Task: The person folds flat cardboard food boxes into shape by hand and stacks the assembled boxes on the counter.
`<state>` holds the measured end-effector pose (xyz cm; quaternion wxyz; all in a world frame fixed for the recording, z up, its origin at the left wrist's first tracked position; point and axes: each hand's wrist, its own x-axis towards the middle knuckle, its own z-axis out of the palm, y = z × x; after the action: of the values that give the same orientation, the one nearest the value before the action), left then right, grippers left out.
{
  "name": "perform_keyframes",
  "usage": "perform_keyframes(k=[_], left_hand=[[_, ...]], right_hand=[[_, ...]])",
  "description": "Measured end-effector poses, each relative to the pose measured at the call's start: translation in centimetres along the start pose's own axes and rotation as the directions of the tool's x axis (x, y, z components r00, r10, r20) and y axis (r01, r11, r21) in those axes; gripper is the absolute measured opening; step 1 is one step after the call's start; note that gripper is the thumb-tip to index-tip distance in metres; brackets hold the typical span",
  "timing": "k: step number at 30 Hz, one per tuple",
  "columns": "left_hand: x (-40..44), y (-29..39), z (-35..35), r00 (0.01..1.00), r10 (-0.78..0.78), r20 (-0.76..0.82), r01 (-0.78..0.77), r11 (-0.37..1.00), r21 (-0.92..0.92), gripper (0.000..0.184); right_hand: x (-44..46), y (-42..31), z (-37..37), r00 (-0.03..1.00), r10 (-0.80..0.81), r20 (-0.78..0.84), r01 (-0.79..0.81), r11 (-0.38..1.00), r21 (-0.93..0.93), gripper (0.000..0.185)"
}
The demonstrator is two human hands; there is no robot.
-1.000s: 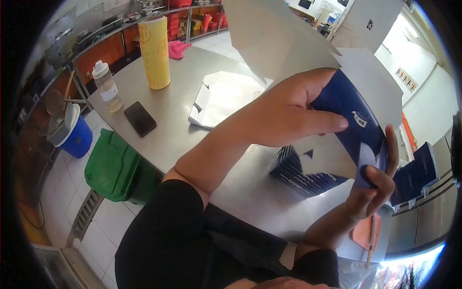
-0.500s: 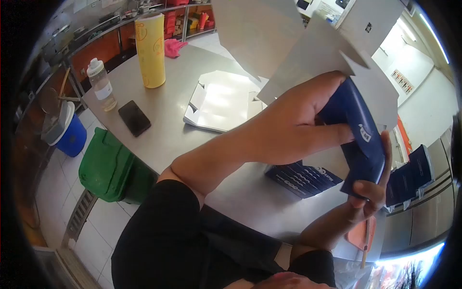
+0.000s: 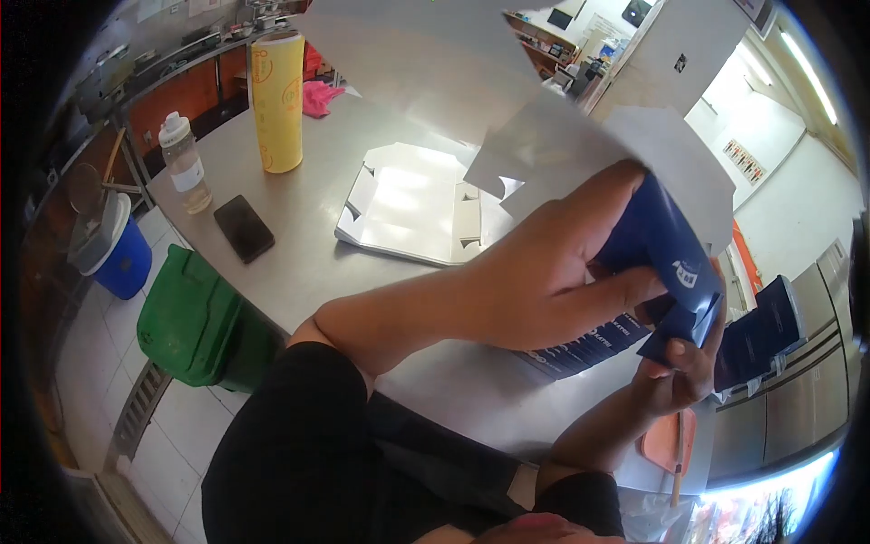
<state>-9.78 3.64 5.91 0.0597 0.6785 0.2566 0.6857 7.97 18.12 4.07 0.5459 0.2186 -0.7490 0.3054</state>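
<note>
A cardboard box (image 3: 660, 238), dark blue outside and pale inside, is held up above the table and partly folded. My left hand (image 3: 589, 263) grips its blue side, thumb and fingers closed round the panel. At the lower corner, my right hand (image 3: 684, 367) pinches a blue flap. The large pale panel (image 3: 426, 63) of the box spreads away at the top, its edges blurred. Behind my left wrist, a stack of blue printed boxes (image 3: 580, 352) stands on the table, partly hidden. A white opened box (image 3: 408, 199) with folded side flaps lies flat farther back.
On the metal table (image 3: 313, 272) are a yellow wrap roll (image 3: 278, 104), a water bottle (image 3: 186, 168) and a black phone (image 3: 244, 228). A green bin (image 3: 195, 317) stands by the left edge. More blue boxes (image 3: 761, 335) and an orange board (image 3: 666, 442) are at right.
The view has shifted slightly. The box's pale panels have swung left and spread, and the blue flap at my right hand has folded further inward. Both hands keep their hold.
</note>
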Motion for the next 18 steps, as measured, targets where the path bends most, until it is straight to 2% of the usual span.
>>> perform_keyframes(k=[1,3,4,5,8,12,13,16,17,18], left_hand=[[-0.1,0.1,-0.1,0.999,-0.027,0.018,0.027,0.999,-0.021,0.059],[-0.2,0.3,0.3,1.000,0.004,-0.031,-0.004,1.000,-0.005,0.055],[-0.2,0.6,0.4,1.000,-0.007,0.000,0.007,0.999,0.053,0.053],[-0.2,1.2,0.3,0.999,-0.021,0.027,0.017,0.993,0.113,0.051],[-0.4,2.3,0.6,0.998,0.003,0.055,-0.014,0.979,0.201,0.020],[-0.7,1.7,1.3,0.989,0.027,0.148,-0.040,0.995,0.091,0.032],[-0.8,1.5,1.5,0.985,0.031,0.170,-0.042,0.997,0.063,0.035],[-1.2,0.8,2.1,0.942,-0.122,0.311,0.169,0.978,-0.126,0.053],[-1.3,0.2,2.7,0.951,-0.031,0.306,0.097,0.974,-0.203,0.055],[-1.2,-0.2,3.0,0.954,0.063,0.292,0.023,0.960,-0.279,0.057]], right_hand=[[-0.6,-0.8,0.0,0.986,0.154,-0.061,-0.148,0.985,0.093,0.058],[-0.4,-1.2,0.3,0.944,0.294,-0.149,-0.255,0.937,0.238,0.063],[-0.3,-1.4,0.5,0.913,0.361,-0.191,-0.292,0.903,0.316,0.066],[-0.9,-1.1,-0.1,0.945,0.290,-0.149,-0.272,0.953,0.131,0.044],[0.4,-0.9,1.1,0.996,-0.076,-0.052,0.065,0.979,-0.192,0.022],[0.1,-1.2,1.7,0.967,-0.114,-0.227,0.072,0.980,-0.184,0.017],[0.1,-1.3,1.5,0.956,-0.170,-0.239,0.112,0.965,-0.236,0.016],[-1.9,-0.7,0.0,0.925,-0.154,-0.348,0.076,0.971,-0.229,0.028],[-3.1,-0.6,-0.2,0.885,-0.083,-0.458,-0.004,0.982,-0.187,0.023],[-3.1,-0.6,0.3,0.867,-0.058,-0.495,-0.015,0.990,-0.142,0.042]])
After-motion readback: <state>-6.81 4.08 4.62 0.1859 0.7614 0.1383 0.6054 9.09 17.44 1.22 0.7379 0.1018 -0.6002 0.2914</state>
